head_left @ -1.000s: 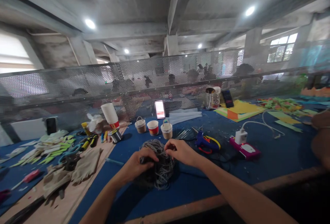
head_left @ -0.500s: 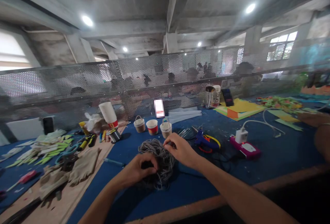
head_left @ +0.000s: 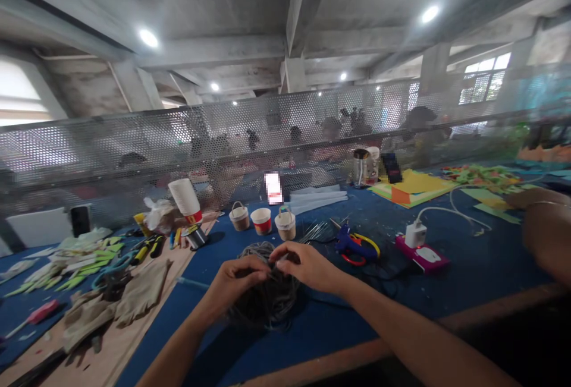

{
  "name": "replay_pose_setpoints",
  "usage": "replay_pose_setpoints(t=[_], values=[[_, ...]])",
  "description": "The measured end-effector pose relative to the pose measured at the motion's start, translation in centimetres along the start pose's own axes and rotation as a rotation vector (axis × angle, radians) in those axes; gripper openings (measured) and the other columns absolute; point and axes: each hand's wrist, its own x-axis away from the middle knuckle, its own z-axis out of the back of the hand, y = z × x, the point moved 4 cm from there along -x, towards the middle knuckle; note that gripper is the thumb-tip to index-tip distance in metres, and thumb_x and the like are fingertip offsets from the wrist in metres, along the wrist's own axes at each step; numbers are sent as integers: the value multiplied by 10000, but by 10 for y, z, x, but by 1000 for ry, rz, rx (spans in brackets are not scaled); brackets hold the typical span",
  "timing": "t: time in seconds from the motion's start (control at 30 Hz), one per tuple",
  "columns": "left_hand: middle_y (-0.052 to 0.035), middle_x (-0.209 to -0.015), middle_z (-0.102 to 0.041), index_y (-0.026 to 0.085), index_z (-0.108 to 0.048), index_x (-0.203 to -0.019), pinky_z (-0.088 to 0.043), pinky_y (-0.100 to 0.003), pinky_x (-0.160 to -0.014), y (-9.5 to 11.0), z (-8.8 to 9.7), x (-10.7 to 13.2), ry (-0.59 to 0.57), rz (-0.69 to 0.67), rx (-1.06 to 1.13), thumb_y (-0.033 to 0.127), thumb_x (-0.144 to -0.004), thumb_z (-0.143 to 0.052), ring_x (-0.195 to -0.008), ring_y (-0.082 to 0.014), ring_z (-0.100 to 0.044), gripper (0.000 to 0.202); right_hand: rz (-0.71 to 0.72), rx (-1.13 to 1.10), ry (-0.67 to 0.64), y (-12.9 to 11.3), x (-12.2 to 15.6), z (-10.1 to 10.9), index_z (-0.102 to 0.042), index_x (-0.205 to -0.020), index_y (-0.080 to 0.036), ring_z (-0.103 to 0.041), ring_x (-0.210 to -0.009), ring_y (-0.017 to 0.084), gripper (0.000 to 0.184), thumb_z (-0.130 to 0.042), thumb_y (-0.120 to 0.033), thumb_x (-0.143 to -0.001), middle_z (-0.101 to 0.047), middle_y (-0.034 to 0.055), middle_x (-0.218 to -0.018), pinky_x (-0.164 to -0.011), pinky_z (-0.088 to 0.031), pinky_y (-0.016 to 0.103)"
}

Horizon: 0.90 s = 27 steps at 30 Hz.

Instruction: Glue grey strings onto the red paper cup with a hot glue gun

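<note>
A loose tangle of grey cord (head_left: 267, 304) lies on the blue tabletop in front of me. Over its upper part, my left hand (head_left: 236, 283) is closed in a pinch, thumb against fingertips. My right hand (head_left: 307, 265) pinches from the other side, its fingertips almost meeting the left ones. Both seem to grip the cord, though the strand between the fingers is hard to make out. Just behind stand two small cups with handles, the left one (head_left: 239, 217) and the right one (head_left: 285, 223), and a red-and-white paper cup (head_left: 261, 220) between them.
A blue glue gun (head_left: 350, 241) and a magenta power strip (head_left: 422, 251) with a white charger lie right. Gloves (head_left: 143, 292), scissors and a stack of paper cups (head_left: 185, 200) are left. Coloured paper (head_left: 414, 185) lies back right, near another person's arm (head_left: 546, 232). A perforated screen runs behind.
My hands have come together above the cord. The left moved up, and the right moved a little left and down. The view shifted slightly.
</note>
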Motion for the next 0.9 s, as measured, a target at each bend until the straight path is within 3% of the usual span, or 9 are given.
replay_pose_setpoints(t=[0.1, 0.23, 0.3, 0.4, 0.47, 0.53, 0.63, 0.8, 0.9], values=[[-24, -820, -699, 188, -744, -824, -466, -250, -705, 13, -2, -3, 86, -20, 50, 288, -821, -694, -786, -166, -613, 111, -85, -312, -198, 1, 2, -10, -567, -1240, -236, -638, -739, 133, 388, -639, -272, -861, -644, 54, -1153, -681, -509, 271], [-31, -799, -716, 172, -745, -833, -470, -230, -612, 33, -12, -10, 108, 19, 119, 305, -841, -674, -655, -133, -591, 152, -97, -513, -332, -5, 5, -14, -624, -1130, -214, -616, -771, 134, 359, -723, -331, -806, -663, 24, -986, -695, -495, 263], [-37, -838, -734, 174, -749, -858, -478, -229, -596, 39, -15, -15, 134, 7, 120, 318, -822, -692, -644, -132, -596, 158, -90, -493, -272, -4, 3, -10, -664, -1008, -175, -589, -719, 122, 274, -724, -353, -807, -658, 6, -838, -671, -468, 246], [-38, -919, -746, 196, -725, -985, -514, -274, -720, 36, -14, -20, 163, -10, 65, 356, -834, -667, -759, -171, -651, 228, -84, -430, -124, 1, -2, 0, -688, -887, -137, -548, -608, 104, 297, -631, -428, -876, -640, 4, -697, -612, -427, 236], [-46, -971, -744, 202, -704, -1058, -510, -305, -802, 29, -13, -22, 119, -13, 4, 376, -858, -625, -874, -206, -665, 276, -70, -464, -50, 1, -4, 7, -694, -887, -131, -546, -587, 102, 348, -567, -453, -915, -648, 16, -683, -598, -418, 234], [-57, -1014, -739, 204, -703, -1073, -503, -319, -831, 18, -14, -22, -17, 8, -111, 377, -867, -610, -947, -231, -662, 284, -35, -566, -14, -4, -4, 13, -691, -923, -136, -558, -596, 106, 346, -532, -443, -938, -651, 24, -698, -603, -421, 233], [-61, -1020, -744, 213, -739, -1007, -486, -322, -844, 2, -9, -22, -64, 24, -202, 309, -759, -734, -955, -244, -657, 266, 32, -748, 12, -12, -3, 25, -674, -928, -142, -558, -588, 108, 323, -509, -418, -953, -633, 24, -700, -587, -416, 229], [-42, -841, -760, 220, -777, -786, -459, -325, -815, -15, 0, -25, -5, 54, -288, 234, -712, -741, -839, -238, -656, 84, 106, -951, 27, -20, -1, 44, -643, -913, -177, -516, -576, 100, 284, -502, -420, -948, -572, -3, -674, -577, -390, 224], [-35, -835, -746, 209, -760, -836, -461, -309, -770, -16, 2, -25, 57, 63, -259, 310, -790, -676, -807, -224, -643, 140, 77, -806, 86, -21, -1, 47, -658, -912, -193, -458, -555, 100, 296, -507, -446, -937, -523, -25, -632, -561, -360, 227]])
